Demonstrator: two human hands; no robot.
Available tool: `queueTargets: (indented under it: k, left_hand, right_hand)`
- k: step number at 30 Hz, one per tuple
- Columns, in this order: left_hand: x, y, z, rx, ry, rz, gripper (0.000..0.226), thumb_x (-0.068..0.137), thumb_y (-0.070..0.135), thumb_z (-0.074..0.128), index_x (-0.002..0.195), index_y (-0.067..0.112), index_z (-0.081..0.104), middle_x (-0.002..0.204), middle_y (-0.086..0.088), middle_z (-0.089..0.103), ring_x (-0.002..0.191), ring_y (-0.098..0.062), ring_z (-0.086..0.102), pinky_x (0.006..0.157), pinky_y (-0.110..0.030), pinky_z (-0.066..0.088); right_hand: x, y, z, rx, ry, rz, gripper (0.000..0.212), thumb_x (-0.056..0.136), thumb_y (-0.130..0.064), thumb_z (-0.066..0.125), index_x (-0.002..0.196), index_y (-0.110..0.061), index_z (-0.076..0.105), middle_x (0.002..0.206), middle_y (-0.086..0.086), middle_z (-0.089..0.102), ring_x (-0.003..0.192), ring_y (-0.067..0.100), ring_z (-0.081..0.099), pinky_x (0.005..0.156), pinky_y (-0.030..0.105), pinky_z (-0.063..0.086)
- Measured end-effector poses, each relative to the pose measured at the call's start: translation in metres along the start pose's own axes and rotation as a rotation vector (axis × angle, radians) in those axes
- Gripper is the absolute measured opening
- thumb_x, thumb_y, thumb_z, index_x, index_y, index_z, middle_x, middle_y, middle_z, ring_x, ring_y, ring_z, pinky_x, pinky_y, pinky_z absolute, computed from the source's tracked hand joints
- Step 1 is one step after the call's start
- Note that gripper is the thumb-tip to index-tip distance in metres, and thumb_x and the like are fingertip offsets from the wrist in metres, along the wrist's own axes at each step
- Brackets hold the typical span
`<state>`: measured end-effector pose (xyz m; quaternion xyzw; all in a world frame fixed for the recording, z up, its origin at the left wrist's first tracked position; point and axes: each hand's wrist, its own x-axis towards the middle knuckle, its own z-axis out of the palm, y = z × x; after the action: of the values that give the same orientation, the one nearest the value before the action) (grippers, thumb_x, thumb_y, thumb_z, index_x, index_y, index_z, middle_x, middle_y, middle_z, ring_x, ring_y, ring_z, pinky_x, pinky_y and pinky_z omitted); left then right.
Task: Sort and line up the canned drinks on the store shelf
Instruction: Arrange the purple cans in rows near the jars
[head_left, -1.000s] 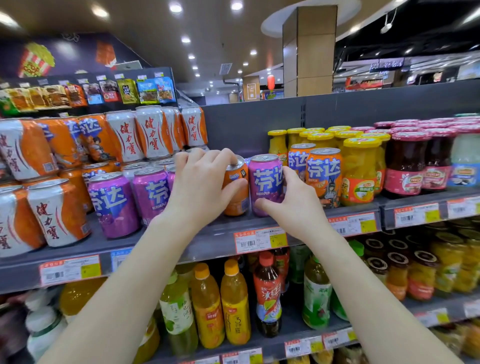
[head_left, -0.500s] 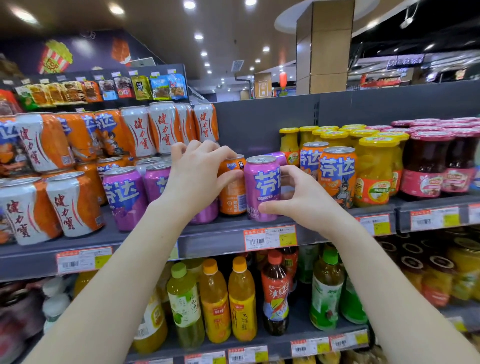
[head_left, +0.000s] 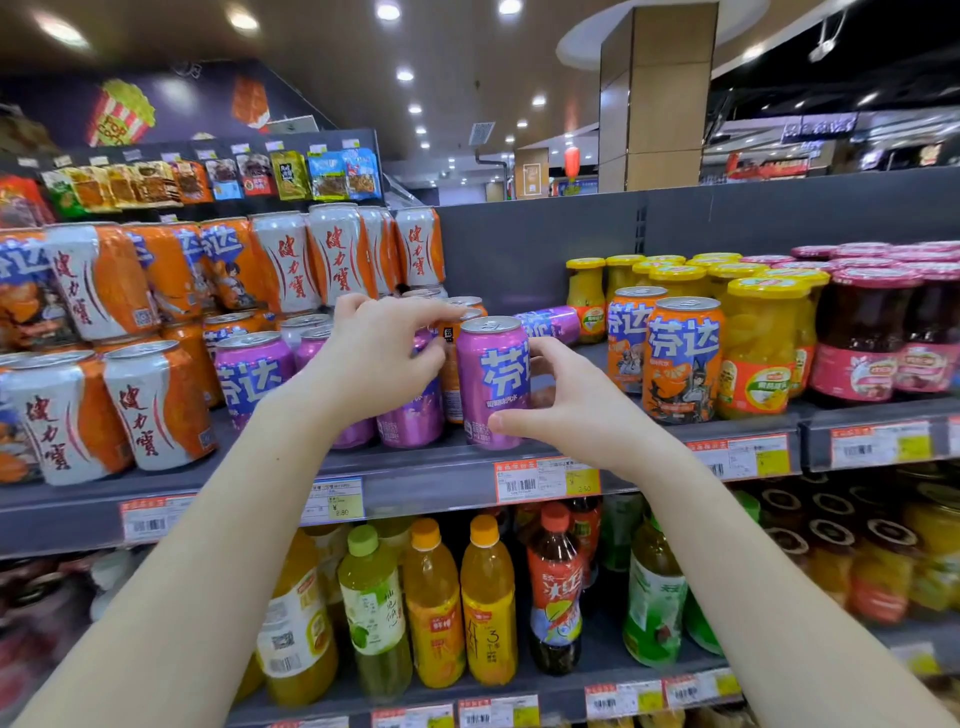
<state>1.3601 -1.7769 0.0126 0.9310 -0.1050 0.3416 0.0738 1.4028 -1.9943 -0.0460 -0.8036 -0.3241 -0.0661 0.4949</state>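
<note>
An upright purple can (head_left: 491, 382) stands at the front of the grey shelf (head_left: 415, 483); my right hand (head_left: 569, 402) grips it, thumb low on its front and fingers behind. Just left of it, my left hand (head_left: 382, 356) holds an orange can (head_left: 451, 376) with fingertips on its top and thumb on its side. More purple cans (head_left: 253, 376) stand to the left, partly hidden by my left hand. Another purple can (head_left: 551, 325) lies on its side at the back. Two orange cans (head_left: 681, 358) stand to the right.
White-and-orange cans (head_left: 156, 408) are stacked in two layers at the left. Yellow fruit jars (head_left: 759, 345) and red jars (head_left: 863, 335) fill the right of the shelf. Drink bottles (head_left: 488, 597) stand on the shelf below. A bare gap lies behind the held cans.
Both hands have shifted the purple can and the orange can leftwards along the shelf, closer to the group of purple cans. The fallen purple can behind has come into view.
</note>
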Motion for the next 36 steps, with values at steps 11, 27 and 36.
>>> queueTargets:
  k: [11,27,36]
  left_hand:
    - [-0.009,0.01,-0.003,-0.083,0.044,0.102,0.052,0.083,0.076,0.05,0.119,0.043,0.069,0.114,0.02,0.069,0.112,0.0,0.059,0.105,-0.036,0.021]
    - [-0.003,0.001,-0.005,-0.333,0.044,0.112,0.037,0.088,0.051,0.072,0.119,0.03,0.073,0.109,0.02,0.069,0.104,0.0,0.063,0.088,-0.016,0.049]
    - [0.015,-0.013,-0.013,-0.275,0.064,0.042,0.043,0.095,0.054,0.06,0.131,0.031,0.063,0.123,0.016,0.066,0.111,0.0,0.061,0.095,-0.025,0.049]
  right_hand:
    - [0.006,-0.011,0.016,-0.033,-0.01,-0.006,0.073,0.075,-0.033,0.089,0.137,-0.034,0.051,0.106,-0.024,0.063,0.093,-0.004,0.066,0.072,0.011,0.051]
    - [0.13,0.04,-0.014,-0.424,0.261,0.117,0.043,0.087,-0.004,0.066,0.128,-0.015,0.067,0.124,0.005,0.07,0.116,0.024,0.063,0.096,0.031,0.05]
    - [0.179,0.072,-0.011,-0.985,-0.003,0.122,0.07,0.086,-0.023,0.072,0.15,-0.024,0.043,0.149,0.006,0.052,0.132,0.031,0.053,0.103,0.043,0.049]
